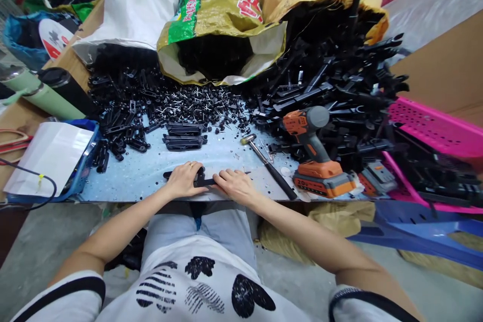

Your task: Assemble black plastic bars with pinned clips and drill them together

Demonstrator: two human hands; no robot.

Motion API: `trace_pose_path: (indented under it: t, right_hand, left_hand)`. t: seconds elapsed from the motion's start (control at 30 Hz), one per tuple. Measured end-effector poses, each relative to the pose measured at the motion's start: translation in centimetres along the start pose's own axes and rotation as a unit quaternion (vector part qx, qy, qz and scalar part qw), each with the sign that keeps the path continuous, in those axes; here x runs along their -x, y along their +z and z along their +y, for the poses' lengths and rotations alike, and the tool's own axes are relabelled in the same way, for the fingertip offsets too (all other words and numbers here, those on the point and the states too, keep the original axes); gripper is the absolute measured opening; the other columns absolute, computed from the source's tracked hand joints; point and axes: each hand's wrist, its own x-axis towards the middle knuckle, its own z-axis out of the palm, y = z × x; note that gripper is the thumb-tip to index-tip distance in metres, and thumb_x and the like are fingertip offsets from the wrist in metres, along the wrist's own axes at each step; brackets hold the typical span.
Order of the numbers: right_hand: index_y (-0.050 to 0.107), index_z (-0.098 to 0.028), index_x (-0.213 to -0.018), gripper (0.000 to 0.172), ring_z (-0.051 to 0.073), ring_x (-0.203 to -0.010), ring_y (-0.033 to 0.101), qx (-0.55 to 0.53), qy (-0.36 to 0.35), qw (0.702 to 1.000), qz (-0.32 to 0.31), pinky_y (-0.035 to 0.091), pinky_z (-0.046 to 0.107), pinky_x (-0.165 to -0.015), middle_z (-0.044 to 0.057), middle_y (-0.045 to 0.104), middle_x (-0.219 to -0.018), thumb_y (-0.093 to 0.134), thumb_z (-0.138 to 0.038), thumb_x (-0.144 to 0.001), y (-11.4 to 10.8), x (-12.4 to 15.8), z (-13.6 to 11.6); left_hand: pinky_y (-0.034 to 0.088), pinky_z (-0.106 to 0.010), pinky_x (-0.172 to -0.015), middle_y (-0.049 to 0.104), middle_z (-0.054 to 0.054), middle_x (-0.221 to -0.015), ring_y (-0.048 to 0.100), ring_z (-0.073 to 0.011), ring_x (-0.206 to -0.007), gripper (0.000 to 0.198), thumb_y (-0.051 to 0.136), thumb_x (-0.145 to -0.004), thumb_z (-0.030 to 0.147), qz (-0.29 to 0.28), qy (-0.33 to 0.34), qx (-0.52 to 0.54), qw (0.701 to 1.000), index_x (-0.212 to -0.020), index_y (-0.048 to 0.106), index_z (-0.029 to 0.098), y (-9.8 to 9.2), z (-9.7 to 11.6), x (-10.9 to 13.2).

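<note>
Close to the bench's front edge, both my hands grip a long black plastic part (205, 182) lying crosswise. My left hand (183, 179) is closed round its left portion, and a dark end pokes out past the palm. The fingers of my right hand (236, 185) press together on the right portion, whose thin tip shows beyond them. Just behind my hands, several similar black parts (184, 137) lie side by side in a small stack. A hammer (269, 166) with a black handle rests to the right of my right hand.
An orange cordless drill (311, 153) stands right of the hammer. Loose pins (204, 105) and heaps of black parts (124, 105) cover the back, below open sacks (222, 55). At right is a pink basket (437, 126); at left, a blue tray (70, 188) under white paper and a green bottle (45, 98).
</note>
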Motion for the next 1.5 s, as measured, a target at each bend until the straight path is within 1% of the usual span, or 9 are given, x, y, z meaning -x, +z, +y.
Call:
trace_pose_path:
  t: [0.33,0.5,0.7,0.8,0.9,1.0,1.13,1.23,1.5]
  right_hand:
    - [0.055,-0.018,-0.099,0.031,0.019,-0.080,0.054,0.026,-0.012,0.999,-0.023,0.029,0.028,-0.064,0.008,0.060,-0.087,0.031,-0.037,-0.098,-2.8,-0.5,-0.4]
    - [0.058,-0.017,-0.100,0.035,0.018,-0.080,0.054,-0.011,-0.023,0.999,-0.022,0.031,0.027,-0.066,0.009,0.061,-0.088,0.032,-0.041,-0.098,-1.2,-0.4,1.5]
    - [0.065,-0.018,-0.102,0.037,0.019,-0.091,0.057,-0.113,0.048,0.991,-0.044,0.037,0.028,-0.079,0.009,0.066,-0.096,0.042,-0.046,-0.093,0.2,-0.4,7.0]
    - [0.062,-0.016,-0.109,0.033,0.020,-0.096,0.056,-0.099,0.167,0.981,0.012,0.039,0.028,-0.082,0.010,0.065,-0.103,0.038,-0.035,-0.096,0.0,-3.5,9.9]
    - [0.057,-0.016,-0.116,0.030,0.020,-0.102,0.054,-0.061,0.232,0.970,0.032,0.040,0.027,-0.083,0.011,0.061,-0.110,0.039,-0.024,-0.094,0.5,-7.9,11.9]
    - [0.053,-0.016,-0.121,0.032,0.019,-0.106,0.051,-0.039,0.185,0.982,-0.001,0.039,0.026,-0.087,0.011,0.057,-0.115,0.038,-0.016,-0.093,1.7,-11.3,12.8]
    - [0.056,-0.010,-0.112,0.028,0.021,-0.101,0.053,-0.033,0.171,0.984,-0.027,0.041,0.026,-0.084,0.014,0.057,-0.110,0.037,-0.014,-0.091,2.8,-12.7,13.0]
    - [0.054,-0.009,-0.112,0.027,0.024,-0.101,0.053,-0.038,0.169,0.985,-0.028,0.041,0.029,-0.082,0.017,0.057,-0.109,0.040,-0.015,-0.089,3.1,-12.3,12.6]
    - [0.058,-0.013,-0.102,0.020,0.022,-0.092,0.057,-0.044,0.185,0.981,-0.028,0.043,0.028,-0.077,0.014,0.061,-0.101,0.047,-0.018,-0.086,2.3,-10.6,10.6]
  left_hand:
    - [0.047,-0.033,-0.079,0.062,-0.008,-0.098,0.061,-0.0229,-0.093,0.049,0.051,-0.080,0.061,0.051,0.043,0.019,0.998,-0.106,0.052,0.019,0.9,-1.0,0.5]
    - [0.046,-0.033,-0.075,0.062,-0.008,-0.091,0.060,-0.0230,-0.087,0.053,0.048,-0.080,0.065,0.020,0.027,-0.008,0.999,-0.103,0.053,0.017,1.2,-0.2,-0.1]
    - [0.038,-0.040,-0.088,0.057,-0.014,-0.118,0.049,-0.0265,-0.110,0.032,0.039,-0.093,0.030,0.040,0.025,-0.095,0.994,-0.120,0.049,0.015,0.6,1.8,-9.6]
    - [0.037,-0.041,-0.085,0.062,-0.018,-0.105,0.051,-0.0269,-0.104,0.027,0.037,-0.089,0.007,0.024,-0.036,-0.130,0.991,-0.106,0.058,0.008,0.3,1.8,-15.6]
    - [0.039,-0.037,-0.083,0.063,-0.017,-0.098,0.054,-0.0243,-0.098,0.025,0.039,-0.087,0.005,0.018,-0.028,-0.133,0.991,-0.097,0.063,0.008,0.0,1.4,-17.4]
    - [0.042,-0.033,-0.081,0.061,-0.013,-0.100,0.055,-0.0215,-0.095,0.026,0.039,-0.090,0.010,0.051,-0.015,-0.124,0.991,-0.102,0.063,0.012,-0.9,0.4,-14.0]
    - [0.045,-0.029,-0.079,0.062,-0.009,-0.093,0.058,-0.0181,-0.087,0.023,0.045,-0.092,0.025,0.159,-0.047,-0.027,0.986,-0.105,0.061,0.015,-2.7,-2.3,-5.5]
    - [0.046,-0.028,-0.076,0.064,-0.007,-0.088,0.060,-0.0179,-0.083,0.023,0.045,-0.093,0.030,0.147,-0.099,-0.013,0.984,-0.096,0.064,0.016,-3.3,-3.7,-0.6]
    - [0.046,-0.032,-0.074,0.065,-0.011,-0.085,0.063,-0.0223,-0.082,0.028,0.044,-0.092,0.026,0.025,-0.147,-0.111,0.983,-0.085,0.066,0.011,-4.5,-2.9,1.3]
